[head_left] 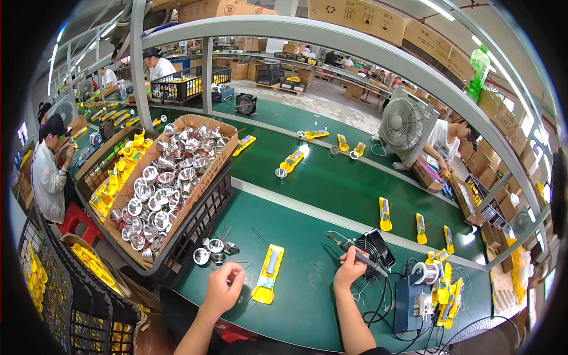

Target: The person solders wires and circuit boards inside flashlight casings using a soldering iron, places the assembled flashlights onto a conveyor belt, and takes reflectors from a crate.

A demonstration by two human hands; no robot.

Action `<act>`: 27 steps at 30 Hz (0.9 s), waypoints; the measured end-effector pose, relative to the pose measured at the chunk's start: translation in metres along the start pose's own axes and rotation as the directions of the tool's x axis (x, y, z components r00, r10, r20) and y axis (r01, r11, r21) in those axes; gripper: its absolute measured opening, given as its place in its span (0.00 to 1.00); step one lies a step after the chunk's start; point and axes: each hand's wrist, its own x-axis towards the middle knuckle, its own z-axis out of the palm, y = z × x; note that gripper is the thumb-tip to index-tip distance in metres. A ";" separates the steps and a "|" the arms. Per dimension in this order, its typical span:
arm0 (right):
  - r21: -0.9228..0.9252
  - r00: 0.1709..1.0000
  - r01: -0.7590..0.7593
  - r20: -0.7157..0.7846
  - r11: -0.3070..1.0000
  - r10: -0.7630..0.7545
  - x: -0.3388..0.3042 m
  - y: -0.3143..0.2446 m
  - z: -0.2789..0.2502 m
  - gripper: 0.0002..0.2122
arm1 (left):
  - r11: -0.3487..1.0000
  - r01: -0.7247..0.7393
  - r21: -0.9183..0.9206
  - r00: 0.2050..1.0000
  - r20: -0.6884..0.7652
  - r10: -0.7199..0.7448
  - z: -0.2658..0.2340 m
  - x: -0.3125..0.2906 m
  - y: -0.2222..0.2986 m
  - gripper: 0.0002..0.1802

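Observation:
My right hand point(349, 271) grips a soldering iron point(364, 258), its tip pointing up and to the left. The fingers of my left hand point(225, 288) are curled together in a pinch; whatever they hold, if anything, is too small to make out. Just beyond that hand, several silver reflector cups point(216, 245) with thin red wires lie on the green bench. Between my hands rests a yellow plastic flashlight shell point(264, 290) with a blue-grey cylindrical cell point(272, 262) in it.
At left, a cardboard box point(208, 176) full of reflector cups sits on a black crate point(192, 228). A small black fan point(378, 251), a blue soldering station point(408, 302) and a solder spool point(426, 273) stand at right. Yellow shells lie along the green conveyor point(331, 183). A co-worker point(444, 145) works across it.

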 end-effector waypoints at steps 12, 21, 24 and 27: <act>-0.091 0.991 0.045 0.132 0.995 -0.033 -0.010 -0.005 -0.044 0.06 | 0.954 0.241 -0.179 0.964 -0.069 -0.256 0.026 -0.062 -0.019 0.03; -0.151 0.977 0.057 0.214 0.987 -0.024 -0.009 0.001 -0.046 0.07 | 0.951 0.247 -0.188 0.950 -0.146 -0.276 0.030 -0.067 -0.009 0.04; -0.087 0.966 0.026 0.259 0.996 -0.003 -0.018 -0.017 -0.033 0.07 | 0.946 0.268 -0.181 0.942 -0.154 -0.297 0.028 -0.068 -0.009 0.05; 0.079 0.972 -0.001 0.233 0.997 -0.017 -0.030 -0.038 -0.015 0.07 | 0.951 0.283 -0.125 0.942 -0.149 -0.300 0.026 -0.066 -0.008 0.06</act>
